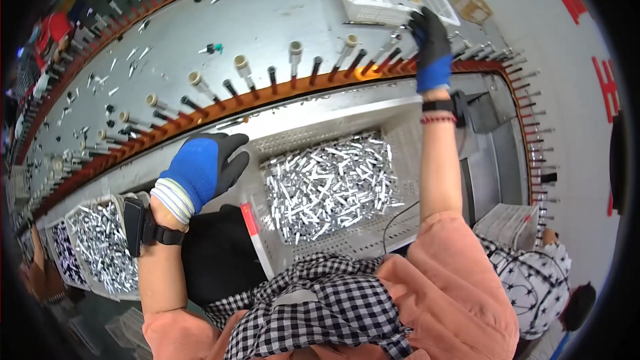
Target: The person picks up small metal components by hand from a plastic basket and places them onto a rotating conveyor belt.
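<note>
My right hand [432,47], in a blue and black glove, reaches out over the pegged conveyor rail at the far right. Its fingers are bent together beside a silver tube [393,41]; what they hold is hidden. My left hand [208,165], gloved alike, hovers over the near edge of the line with thumb and fingers apart, nothing visible in it. Between my arms stands a large white crate [333,248] with many small silver tubes [333,187] inside. Along the orange-brown rail [300,88], upright pegs carry silver tubes with beige ends [295,57], alternating with dark ones [272,77].
Beyond the rail, a grey metal table [267,23] bears scattered small parts and a green-tipped piece [212,48]. A white basket [400,12] stands at the far right. More part-filled crates [107,243] sit at left. Co-workers [57,30] are at the left and right edges.
</note>
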The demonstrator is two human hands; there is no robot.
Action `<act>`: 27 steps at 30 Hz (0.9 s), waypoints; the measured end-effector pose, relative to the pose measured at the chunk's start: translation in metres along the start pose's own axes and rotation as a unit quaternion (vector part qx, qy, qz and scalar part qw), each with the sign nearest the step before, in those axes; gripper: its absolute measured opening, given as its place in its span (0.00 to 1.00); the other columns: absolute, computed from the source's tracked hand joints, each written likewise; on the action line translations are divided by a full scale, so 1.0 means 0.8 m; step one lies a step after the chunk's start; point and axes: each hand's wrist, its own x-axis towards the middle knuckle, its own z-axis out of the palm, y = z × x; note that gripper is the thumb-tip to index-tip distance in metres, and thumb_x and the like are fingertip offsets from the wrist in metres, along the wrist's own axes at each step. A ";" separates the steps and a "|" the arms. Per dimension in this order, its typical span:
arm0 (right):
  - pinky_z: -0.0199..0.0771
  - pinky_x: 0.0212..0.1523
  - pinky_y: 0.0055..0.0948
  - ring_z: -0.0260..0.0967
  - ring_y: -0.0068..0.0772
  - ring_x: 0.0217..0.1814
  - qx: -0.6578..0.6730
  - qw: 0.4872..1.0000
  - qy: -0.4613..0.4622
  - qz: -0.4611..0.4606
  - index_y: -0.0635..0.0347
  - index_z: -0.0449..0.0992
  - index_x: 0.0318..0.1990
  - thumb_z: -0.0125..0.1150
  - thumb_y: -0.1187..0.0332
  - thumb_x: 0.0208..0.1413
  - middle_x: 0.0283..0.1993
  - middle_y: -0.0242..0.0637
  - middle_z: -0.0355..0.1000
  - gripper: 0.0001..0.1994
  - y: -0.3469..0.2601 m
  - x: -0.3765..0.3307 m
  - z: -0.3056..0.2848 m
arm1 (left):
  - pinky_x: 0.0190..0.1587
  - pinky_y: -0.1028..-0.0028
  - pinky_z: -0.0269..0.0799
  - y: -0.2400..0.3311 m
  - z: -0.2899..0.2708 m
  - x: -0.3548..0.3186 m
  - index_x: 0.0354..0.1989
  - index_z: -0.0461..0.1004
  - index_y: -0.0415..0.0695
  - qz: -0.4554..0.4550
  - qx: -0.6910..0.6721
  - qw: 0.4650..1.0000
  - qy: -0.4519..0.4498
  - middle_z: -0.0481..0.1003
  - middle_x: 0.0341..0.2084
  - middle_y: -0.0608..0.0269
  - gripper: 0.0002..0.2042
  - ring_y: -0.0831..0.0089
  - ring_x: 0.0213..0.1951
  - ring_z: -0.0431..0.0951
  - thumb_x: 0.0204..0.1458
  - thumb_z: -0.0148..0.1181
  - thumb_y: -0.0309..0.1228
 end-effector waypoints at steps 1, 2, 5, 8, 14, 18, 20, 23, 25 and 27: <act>0.74 0.66 0.35 0.75 0.38 0.66 0.042 0.997 -0.001 0.068 0.62 0.70 0.69 0.43 0.60 0.76 0.63 0.46 0.76 0.22 0.008 0.009 0.013 | 0.38 0.51 0.74 -0.011 0.012 0.010 0.49 0.81 0.40 0.015 -0.007 1.000 -0.005 0.80 0.31 0.43 0.15 0.44 0.34 0.80 0.60 0.63 0.37; 0.73 0.64 0.32 0.76 0.37 0.64 0.026 0.994 -0.049 0.092 0.62 0.71 0.68 0.43 0.58 0.76 0.60 0.45 0.78 0.23 0.019 0.019 0.025 | 0.39 0.51 0.75 -0.012 0.014 0.014 0.50 0.81 0.41 0.003 0.006 1.000 -0.020 0.80 0.32 0.43 0.16 0.44 0.34 0.80 0.61 0.62 0.38; 0.72 0.46 0.27 0.78 0.30 0.40 -0.003 0.975 -0.152 0.165 0.60 0.85 0.53 0.45 0.50 0.74 0.37 0.38 0.83 0.26 0.033 0.007 0.083 | 0.41 0.53 0.76 -0.013 0.013 0.027 0.53 0.81 0.42 -0.036 0.009 0.997 -0.061 0.81 0.35 0.43 0.17 0.45 0.38 0.81 0.62 0.61 0.39; 0.66 0.33 0.25 0.67 0.22 0.25 -0.126 0.959 -0.167 0.190 0.62 0.88 0.40 0.54 0.44 0.71 0.20 0.30 0.72 0.28 -0.027 -0.038 0.117 | 0.43 0.55 0.77 -0.017 0.004 0.020 0.55 0.80 0.41 -0.062 0.006 0.995 -0.075 0.82 0.38 0.43 0.18 0.45 0.40 0.82 0.62 0.61 0.39; 0.74 0.52 0.29 0.79 0.28 0.46 -0.126 0.890 -0.419 0.125 0.61 0.84 0.54 0.55 0.54 0.72 0.44 0.40 0.78 0.20 -0.129 -0.064 0.069 | 0.39 0.53 0.74 -0.014 0.005 0.001 0.52 0.80 0.39 -0.060 0.014 0.996 -0.064 0.80 0.31 0.44 0.16 0.44 0.35 0.80 0.60 0.63 0.35; 0.77 0.63 0.36 0.79 0.35 0.60 -0.282 0.917 -0.171 -0.225 0.59 0.81 0.58 0.51 0.67 0.72 0.57 0.44 0.81 0.15 -0.066 0.011 0.011 | 0.38 0.53 0.74 -0.009 -0.003 0.002 0.52 0.80 0.38 -0.070 0.022 0.995 -0.060 0.80 0.30 0.44 0.16 0.44 0.34 0.80 0.59 0.63 0.34; 0.76 0.54 0.31 0.80 0.31 0.53 -0.123 0.992 -0.034 -0.018 0.59 0.82 0.56 0.50 0.55 0.73 0.48 0.40 0.84 0.20 -0.011 0.055 -0.018 | 0.39 0.53 0.74 -0.007 -0.001 0.013 0.53 0.80 0.39 -0.071 -0.005 0.995 -0.071 0.80 0.31 0.44 0.16 0.44 0.35 0.80 0.60 0.64 0.34; 0.72 0.40 0.27 0.75 0.24 0.37 -0.117 0.943 -0.221 0.221 0.61 0.85 0.45 0.50 0.49 0.73 0.34 0.35 0.82 0.25 0.032 0.066 -0.035 | 0.40 0.53 0.75 -0.016 0.016 0.028 0.54 0.81 0.42 -0.058 -0.003 0.996 -0.075 0.81 0.32 0.43 0.16 0.43 0.36 0.81 0.61 0.63 0.37; 0.71 0.33 0.26 0.71 0.23 0.27 -0.209 0.934 -0.207 0.202 0.64 0.84 0.33 0.52 0.48 0.73 0.26 0.34 0.77 0.27 0.007 0.020 0.022 | 0.40 0.52 0.75 -0.022 0.021 0.026 0.52 0.81 0.42 -0.060 0.009 0.996 -0.067 0.81 0.32 0.43 0.16 0.43 0.36 0.81 0.60 0.63 0.37; 0.71 0.33 0.26 0.72 0.24 0.28 -0.169 0.939 -0.212 0.212 0.65 0.84 0.34 0.55 0.49 0.71 0.28 0.36 0.79 0.26 -0.085 -0.031 0.045 | 0.40 0.51 0.75 -0.025 0.019 0.021 0.50 0.81 0.41 -0.068 0.019 0.995 -0.073 0.81 0.32 0.43 0.16 0.43 0.35 0.81 0.60 0.62 0.38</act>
